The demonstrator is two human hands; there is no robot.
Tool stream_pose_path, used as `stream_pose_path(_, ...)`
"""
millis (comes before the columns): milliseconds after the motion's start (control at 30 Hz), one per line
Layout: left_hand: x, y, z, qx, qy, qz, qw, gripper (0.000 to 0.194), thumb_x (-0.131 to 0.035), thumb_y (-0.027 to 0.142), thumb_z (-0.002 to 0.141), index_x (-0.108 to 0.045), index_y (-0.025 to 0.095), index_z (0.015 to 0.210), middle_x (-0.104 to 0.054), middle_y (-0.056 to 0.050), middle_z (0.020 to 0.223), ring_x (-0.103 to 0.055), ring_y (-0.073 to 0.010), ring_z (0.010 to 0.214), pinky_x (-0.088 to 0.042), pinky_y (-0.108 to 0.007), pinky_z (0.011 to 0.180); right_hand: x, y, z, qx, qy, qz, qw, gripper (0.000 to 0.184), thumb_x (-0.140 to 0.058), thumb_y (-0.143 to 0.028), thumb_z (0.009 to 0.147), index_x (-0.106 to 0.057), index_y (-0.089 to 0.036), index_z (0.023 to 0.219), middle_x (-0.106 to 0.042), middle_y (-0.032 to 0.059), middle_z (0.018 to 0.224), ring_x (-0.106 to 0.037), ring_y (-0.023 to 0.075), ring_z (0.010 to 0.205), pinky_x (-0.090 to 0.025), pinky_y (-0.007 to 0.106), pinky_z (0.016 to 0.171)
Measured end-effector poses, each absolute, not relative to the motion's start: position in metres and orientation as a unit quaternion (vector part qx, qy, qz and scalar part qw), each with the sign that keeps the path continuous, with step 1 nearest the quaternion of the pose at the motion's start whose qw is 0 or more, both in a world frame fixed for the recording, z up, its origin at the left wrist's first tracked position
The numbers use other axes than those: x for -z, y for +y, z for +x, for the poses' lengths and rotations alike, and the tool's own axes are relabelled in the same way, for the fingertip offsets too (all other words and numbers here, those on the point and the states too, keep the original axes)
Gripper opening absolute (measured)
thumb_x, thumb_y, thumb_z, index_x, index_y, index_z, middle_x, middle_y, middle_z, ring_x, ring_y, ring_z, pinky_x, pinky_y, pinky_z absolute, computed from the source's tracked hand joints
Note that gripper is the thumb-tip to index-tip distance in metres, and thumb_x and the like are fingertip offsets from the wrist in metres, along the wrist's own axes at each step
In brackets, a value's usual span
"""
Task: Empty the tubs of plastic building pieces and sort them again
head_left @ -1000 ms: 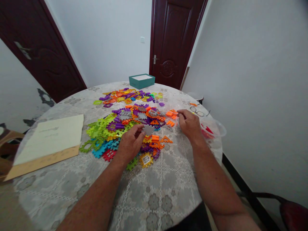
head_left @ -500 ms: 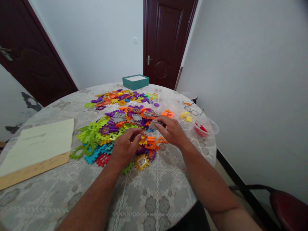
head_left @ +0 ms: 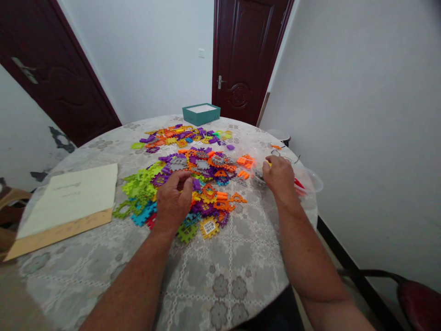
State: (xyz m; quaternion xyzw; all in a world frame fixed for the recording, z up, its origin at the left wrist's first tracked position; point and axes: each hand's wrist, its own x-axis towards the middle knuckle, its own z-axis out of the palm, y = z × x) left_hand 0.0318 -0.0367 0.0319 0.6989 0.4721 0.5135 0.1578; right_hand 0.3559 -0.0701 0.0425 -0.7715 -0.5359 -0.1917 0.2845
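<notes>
My left hand [head_left: 174, 197] is over the near pile of plastic building pieces [head_left: 206, 191], its fingers curled and the thumb close to the fingertips. A purple piece [head_left: 196, 185] shows right at the thumb; I cannot tell whether it is gripped. My right hand [head_left: 280, 174] is closed at the right side, with a bit of a yellow piece [head_left: 269, 163] showing at its fingertips. Left of that hand lie orange pieces [head_left: 245, 161] and flat grey pieces [head_left: 240, 180]. A clear plastic tub [head_left: 313, 180] with red pieces [head_left: 299, 185] is partly hidden behind the right hand.
A second colourful pile [head_left: 179, 136] lies farther back, before a teal box [head_left: 201, 115]. Cream paper on a tan board [head_left: 69, 197] lies at the left. Glasses [head_left: 296, 158] rest near the right edge. The round table wears a patterned cloth [head_left: 220, 266].
My right hand has moved right, from the pile to the yellow pieces, and the grey piece is out of its fingers. My left hand has shifted slightly left. The view has turned a little left.
</notes>
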Motion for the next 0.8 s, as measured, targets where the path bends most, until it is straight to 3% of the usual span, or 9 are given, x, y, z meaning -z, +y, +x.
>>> stream_pose_path(167, -0.030, -0.036, 0.033, -0.511, 0.472, 0.703, 0.151, 0.020, -0.063, 0.032, 0.094, -0.074, 0.020, 0.107, -0.078, -0.003, 0.095, -0.073, -0.0186, 0.084, -0.058, -0.031, 0.082, -0.045, -0.067, 0.314, 0.146, -0.657, -0.652, 0.349, 0.030, -0.045, -0.021, 0.103, -0.072, -0.016, 0.114, -0.073, 0.0146, 0.112, -0.065, 0.0260, 0.108, -0.048, 0.038, 0.102)
stream_pose_path(233, -0.029, -0.036, 0.033, -0.510, 0.473, 0.702, 0.151, 0.020, -0.063, 0.032, 0.095, -0.074, 0.020, 0.107, -0.078, -0.003, 0.095, -0.073, -0.0186, 0.083, -0.058, -0.031, 0.081, -0.039, -0.065, 0.298, 0.098, -0.702, -0.633, 0.313, 0.030, -0.045, -0.020, 0.104, -0.071, -0.017, 0.118, -0.073, 0.0135, 0.116, -0.066, 0.0240, 0.110, -0.048, 0.034, 0.101)
stream_pose_path(467, -0.026, -0.037, 0.034, -0.511, 0.452, 0.713, 0.164, 0.021, -0.061, 0.032, 0.097, -0.073, 0.020, 0.110, -0.079, -0.004, 0.098, -0.074, -0.0190, 0.084, -0.058, -0.032, 0.085, -0.019, -0.058, 0.281, 0.000, -0.730, -0.681, 0.049, 0.037, -0.049, -0.012, 0.098, -0.068, -0.022, 0.128, -0.073, 0.0095, 0.123, -0.068, 0.0227, 0.113, -0.050, 0.028, 0.095)
stream_pose_path(800, -0.024, -0.040, 0.039, -0.491, 0.431, 0.748, 0.120, 0.019, -0.055, 0.028, 0.099, -0.071, 0.020, 0.108, -0.079, -0.007, 0.102, -0.074, -0.0218, 0.091, -0.057, -0.036, 0.089, -0.013, -0.060, 0.274, 0.021, -0.652, -0.758, -0.013, 0.039, -0.043, -0.008, 0.099, -0.063, -0.012, 0.132, -0.068, 0.0214, 0.123, -0.072, 0.0261, 0.105, -0.053, 0.031, 0.088)
